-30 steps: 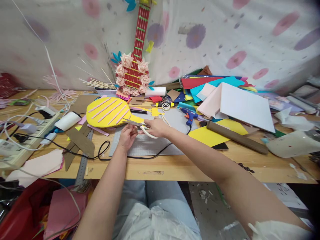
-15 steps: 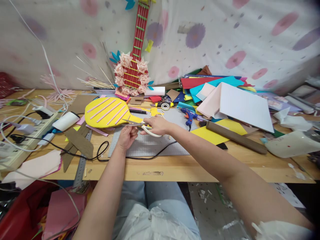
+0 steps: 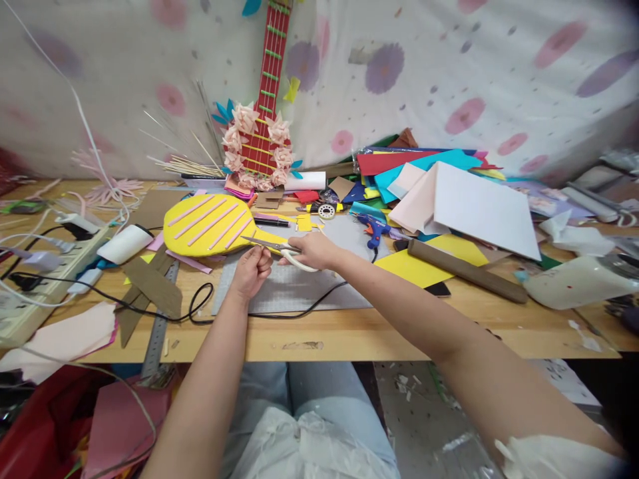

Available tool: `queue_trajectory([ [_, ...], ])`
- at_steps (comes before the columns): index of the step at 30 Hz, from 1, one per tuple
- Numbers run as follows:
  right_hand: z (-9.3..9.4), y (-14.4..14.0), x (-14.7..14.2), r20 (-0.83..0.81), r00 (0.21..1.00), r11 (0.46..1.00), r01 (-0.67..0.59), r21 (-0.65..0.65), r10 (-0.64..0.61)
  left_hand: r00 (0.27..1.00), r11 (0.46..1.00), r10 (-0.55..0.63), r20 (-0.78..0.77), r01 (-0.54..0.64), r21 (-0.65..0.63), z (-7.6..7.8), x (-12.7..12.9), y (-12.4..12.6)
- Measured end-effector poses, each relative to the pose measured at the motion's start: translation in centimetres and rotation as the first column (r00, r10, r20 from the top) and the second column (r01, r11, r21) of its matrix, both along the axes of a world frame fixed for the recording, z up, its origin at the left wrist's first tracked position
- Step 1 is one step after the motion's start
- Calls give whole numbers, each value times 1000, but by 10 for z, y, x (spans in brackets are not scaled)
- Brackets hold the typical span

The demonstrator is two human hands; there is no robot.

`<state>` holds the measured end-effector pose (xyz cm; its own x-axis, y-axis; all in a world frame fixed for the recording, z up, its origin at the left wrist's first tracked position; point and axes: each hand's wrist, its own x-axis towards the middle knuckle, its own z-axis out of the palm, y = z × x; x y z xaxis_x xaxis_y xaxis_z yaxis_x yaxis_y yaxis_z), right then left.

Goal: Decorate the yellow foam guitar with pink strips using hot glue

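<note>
My right hand (image 3: 319, 252) is closed around the white handles of a pair of scissors (image 3: 298, 260). The metal blades point left, just above the fingers of my left hand (image 3: 252, 271). That hand is closed in a pinch close to the blades; whatever sits between its fingertips is too small to make out. Behind the blades lies a yellow guitar-shaped piece (image 3: 207, 225) with slanting pink strips on its body. Its narrow neck runs right, partly behind the scissors and my right hand. Below both hands is a grey cutting mat (image 3: 319, 293).
A red paper guitar (image 3: 259, 150) with pink flowers leans on the back curtain. A blue glue gun (image 3: 374, 229) lies right of my hands, near a brown roll (image 3: 464, 271) and coloured sheets. On the left are a power strip (image 3: 54, 286), a metal ruler (image 3: 157, 339) and a looping black cable (image 3: 200, 306).
The view has shifted slightly, so everything sits a little further left. Both hands stay together at the scissors, and the handle loops look closer together.
</note>
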<state>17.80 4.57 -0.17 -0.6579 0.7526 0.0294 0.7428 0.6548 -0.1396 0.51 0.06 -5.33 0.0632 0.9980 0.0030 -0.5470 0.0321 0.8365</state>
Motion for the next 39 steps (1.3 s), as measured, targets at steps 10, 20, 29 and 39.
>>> queue_trajectory([
  [10,-5,60,80,75,780,779,625,-41,-622,998,997,15,57,-19,76,4,-2,3],
  [20,-38,61,78,31,587,578,804,-139,-809,957,979,193,-217,-201,-16,-3,6,12],
  [29,-27,56,76,-337,656,722,683,-115,-675,815,967,227,-533,-252,26,30,23,35],
  [39,-45,0,8,-746,662,986,61,153,74,633,987,-70,-771,-66,-143,50,45,49],
])
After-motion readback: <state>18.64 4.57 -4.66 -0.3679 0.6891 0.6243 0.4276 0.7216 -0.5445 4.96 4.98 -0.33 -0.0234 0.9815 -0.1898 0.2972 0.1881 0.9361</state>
